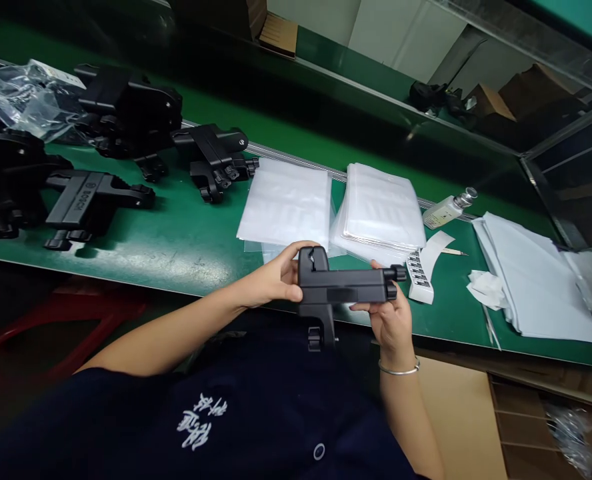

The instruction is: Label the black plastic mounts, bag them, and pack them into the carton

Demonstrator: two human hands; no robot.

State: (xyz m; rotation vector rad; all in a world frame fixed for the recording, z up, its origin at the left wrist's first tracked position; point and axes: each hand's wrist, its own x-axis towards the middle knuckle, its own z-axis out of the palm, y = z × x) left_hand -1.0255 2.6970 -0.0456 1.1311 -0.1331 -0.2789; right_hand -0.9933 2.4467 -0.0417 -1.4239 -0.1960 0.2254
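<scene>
Between my two hands is a black plastic clamp bracket with knobs at its right end and below its left end. My left hand grips the left end, thumb on the near side and fingers behind. On the right end, my right hand supports it from below, its fingers partly hidden behind the bracket. Just beyond the bracket lie a flat clear plastic bag and a thick stack of plastic bags. A curled strip of printed labels lies to the right of my right hand.
Several similar black brackets crowd the bench's left side, beside crumpled clear plastic bags. Rightward are a small bottle, a pen, crumpled white paper, tweezers and white sheets. A red stool stands below left.
</scene>
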